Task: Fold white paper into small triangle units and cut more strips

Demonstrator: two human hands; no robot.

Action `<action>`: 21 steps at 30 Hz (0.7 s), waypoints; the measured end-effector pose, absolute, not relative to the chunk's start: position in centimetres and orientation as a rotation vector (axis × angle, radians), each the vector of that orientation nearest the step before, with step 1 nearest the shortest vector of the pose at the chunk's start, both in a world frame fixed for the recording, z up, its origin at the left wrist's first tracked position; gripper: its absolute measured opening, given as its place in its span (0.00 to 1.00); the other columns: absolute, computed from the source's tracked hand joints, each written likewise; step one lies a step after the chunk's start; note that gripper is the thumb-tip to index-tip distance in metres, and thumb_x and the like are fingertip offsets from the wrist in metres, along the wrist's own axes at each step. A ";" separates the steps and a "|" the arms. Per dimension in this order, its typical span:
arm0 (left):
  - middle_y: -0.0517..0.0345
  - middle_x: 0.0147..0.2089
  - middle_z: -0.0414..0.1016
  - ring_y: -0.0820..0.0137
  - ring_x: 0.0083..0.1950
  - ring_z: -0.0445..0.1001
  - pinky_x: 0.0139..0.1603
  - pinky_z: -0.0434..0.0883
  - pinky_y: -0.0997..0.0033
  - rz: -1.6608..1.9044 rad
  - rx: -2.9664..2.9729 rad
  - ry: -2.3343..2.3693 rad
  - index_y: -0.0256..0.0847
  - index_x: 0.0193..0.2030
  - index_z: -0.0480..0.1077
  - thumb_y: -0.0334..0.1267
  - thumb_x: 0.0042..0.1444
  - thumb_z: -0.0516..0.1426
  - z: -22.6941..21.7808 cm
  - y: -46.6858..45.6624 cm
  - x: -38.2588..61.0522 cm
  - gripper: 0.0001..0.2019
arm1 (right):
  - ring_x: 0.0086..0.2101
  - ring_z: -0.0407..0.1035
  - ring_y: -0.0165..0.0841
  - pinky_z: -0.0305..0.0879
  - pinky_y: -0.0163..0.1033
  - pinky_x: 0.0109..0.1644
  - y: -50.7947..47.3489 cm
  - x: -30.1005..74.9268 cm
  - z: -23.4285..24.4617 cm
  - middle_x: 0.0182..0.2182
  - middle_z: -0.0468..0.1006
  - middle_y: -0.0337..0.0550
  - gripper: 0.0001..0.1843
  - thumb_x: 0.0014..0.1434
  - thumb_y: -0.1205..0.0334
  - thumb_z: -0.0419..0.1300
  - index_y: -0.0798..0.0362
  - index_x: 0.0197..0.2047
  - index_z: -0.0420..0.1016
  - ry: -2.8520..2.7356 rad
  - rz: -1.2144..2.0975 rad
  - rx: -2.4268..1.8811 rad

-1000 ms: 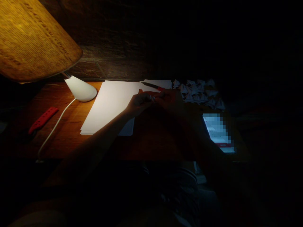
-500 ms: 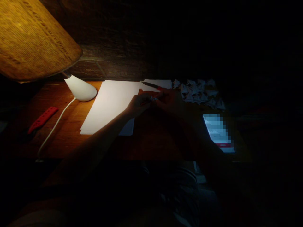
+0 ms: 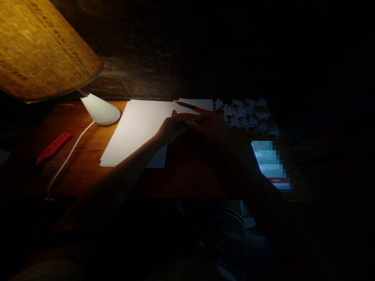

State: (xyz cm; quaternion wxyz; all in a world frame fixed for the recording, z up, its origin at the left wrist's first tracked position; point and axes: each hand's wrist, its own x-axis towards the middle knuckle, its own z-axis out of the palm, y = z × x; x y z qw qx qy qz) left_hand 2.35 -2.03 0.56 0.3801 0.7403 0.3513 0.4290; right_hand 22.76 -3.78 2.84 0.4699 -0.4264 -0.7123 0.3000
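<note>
Under a single desk lamp, a person's left hand [image 3: 171, 130] and right hand [image 3: 212, 127] meet fingertip to fingertip over a brown wooden desk [image 3: 190, 175], with a small scrap of white paper [image 3: 189, 122] caught between them. The left hand's fingers are drawn narrow and pinched on the scrap. The right hand sits in deep shadow with its fingers curled toward the same scrap, and whether it grips or only touches cannot be told. The scrap lies at the tips of both hands, to the right of the left hand and to the left of the right, neither hand nearer; it looks slightly longer across, from hand to hand, though it is too small to be sure.

Under and to the left of the left hand lies a stack of plain white sheets [image 3: 137, 130]. Just beyond the fingertips rests a red and black pen [image 3: 189, 106], its length running left to right. Beyond and right of the right hand is a heap of small folded white paper pieces [image 3: 249, 115]. Nearer than the right hand, on its right, a phone with a lit screen [image 3: 271, 164] lies flat, its display unreadable apart from a red band.

Far to the left stand the white lamp base [image 3: 101, 111], its white cord [image 3: 68, 156], a red perforated strip [image 3: 54, 147] and the tan woven lampshade [image 3: 38, 50], which bears rows of print too blurred to read.
</note>
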 end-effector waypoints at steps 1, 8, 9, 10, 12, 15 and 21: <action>0.55 0.39 0.85 0.66 0.44 0.83 0.48 0.80 0.65 1.096 1.887 0.900 0.41 0.36 0.80 0.37 0.57 0.66 0.6 -2.1 2.3 0.03 | 0.48 0.79 0.46 0.73 0.54 0.58 -3.8 22.8 2.9 0.36 0.85 0.44 0.03 0.56 0.62 0.70 0.49 0.33 0.81 -1.742 0.742 -1.047; 0.57 0.38 0.84 0.67 0.42 0.83 0.48 0.80 0.65 1.082 1.903 0.940 0.41 0.37 0.80 0.39 0.58 0.66 0.7 -2.2 2.3 0.05 | 0.48 0.80 0.46 0.74 0.53 0.56 -3.6 23.0 2.9 0.37 0.86 0.44 0.05 0.55 0.60 0.72 0.49 0.33 0.81 -1.748 0.771 -1.035; 0.57 0.38 0.84 0.67 0.42 0.83 0.47 0.80 0.65 1.078 1.906 0.943 0.41 0.37 0.80 0.39 0.58 0.66 0.7 -2.2 2.3 0.05 | 0.48 0.80 0.46 0.74 0.52 0.56 -3.6 23.0 2.8 0.37 0.86 0.44 0.05 0.55 0.59 0.72 0.49 0.33 0.81 -1.748 0.773 -1.035; 0.56 0.37 0.84 0.67 0.42 0.83 0.47 0.80 0.66 1.075 1.907 0.945 0.41 0.36 0.79 0.40 0.58 0.67 0.7 -2.2 2.3 0.05 | 0.47 0.80 0.46 0.74 0.52 0.55 -3.5 23.0 2.7 0.37 0.86 0.45 0.05 0.56 0.59 0.72 0.49 0.34 0.81 -1.751 0.774 -1.034; 0.56 0.37 0.84 0.67 0.41 0.82 0.46 0.80 0.66 1.079 1.902 0.947 0.40 0.35 0.79 0.40 0.57 0.67 0.6 -2.2 2.3 0.06 | 0.47 0.80 0.46 0.74 0.52 0.55 -3.5 23.0 2.6 0.37 0.86 0.44 0.06 0.57 0.58 0.72 0.49 0.34 0.81 -1.761 0.760 -1.031; 0.55 0.37 0.83 0.67 0.41 0.82 0.45 0.79 0.67 1.091 1.896 0.938 0.40 0.35 0.78 0.40 0.58 0.66 0.6 -2.2 2.3 0.07 | 0.46 0.79 0.46 0.73 0.53 0.55 -3.5 23.1 2.6 0.35 0.84 0.43 0.06 0.57 0.58 0.72 0.48 0.34 0.81 -1.786 0.704 -1.041; 0.55 0.37 0.83 0.68 0.40 0.81 0.43 0.78 0.67 1.079 1.892 0.942 0.41 0.35 0.78 0.37 0.57 0.65 0.7 -2.2 2.3 0.03 | 0.44 0.76 0.46 0.69 0.56 0.58 -4.0 23.2 3.5 0.35 0.84 0.43 0.05 0.56 0.59 0.72 0.46 0.34 0.81 -1.882 0.551 -1.106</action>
